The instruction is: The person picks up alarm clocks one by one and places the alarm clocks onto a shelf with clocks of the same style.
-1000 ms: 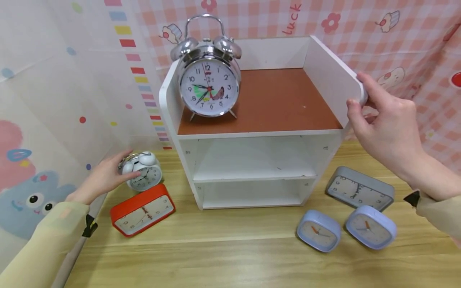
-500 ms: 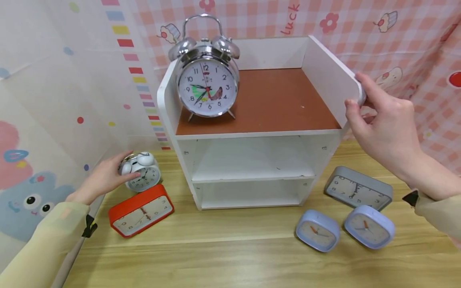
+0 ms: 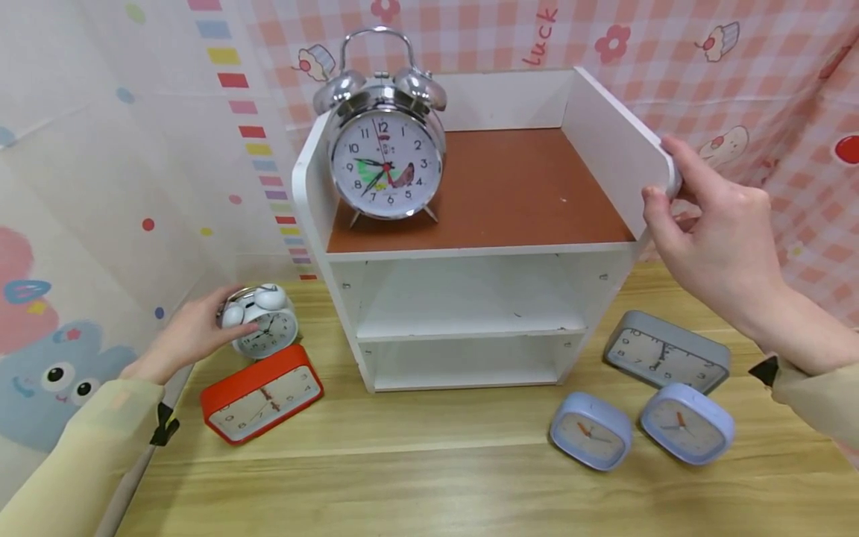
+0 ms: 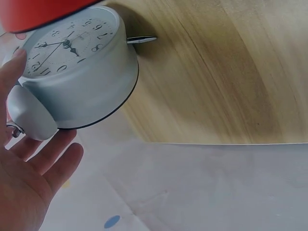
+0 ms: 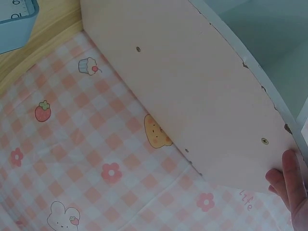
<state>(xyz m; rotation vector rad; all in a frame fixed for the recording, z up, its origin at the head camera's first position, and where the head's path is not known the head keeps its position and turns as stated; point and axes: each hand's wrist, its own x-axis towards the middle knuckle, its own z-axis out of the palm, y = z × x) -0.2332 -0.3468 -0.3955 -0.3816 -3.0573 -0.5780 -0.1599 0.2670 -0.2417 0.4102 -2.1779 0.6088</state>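
Observation:
My left hand (image 3: pixel 191 333) grips a white twin-bell alarm clock (image 3: pixel 275 334) that stands on the table left of the shelf. The thumb lies across its face and the fingers reach behind the bells. In the left wrist view the clock's white bell (image 4: pixel 32 113) sits between thumb and fingers. My right hand (image 3: pixel 728 231) holds the upper front corner of the white shelf unit's right side panel (image 3: pixel 617 142), thumb inside and fingers outside. Some of those fingertips (image 5: pixel 291 168) show against the panel's outer face. A red rectangular clock (image 3: pixel 263 394) lies close in front of the white clock.
A large silver twin-bell alarm clock (image 3: pixel 387 164) stands on the shelf's brown top, at its left. Right of the unit, on the wooden table (image 3: pixel 416 470), are a grey rectangular clock (image 3: pixel 667 354) and two small lavender clocks, one nearer (image 3: pixel 590 432), one farther right (image 3: pixel 687 425).
The head view has shifted a few pixels, so everything appears slightly further left. Both hands keep the same hold, and the clocks stay in place.

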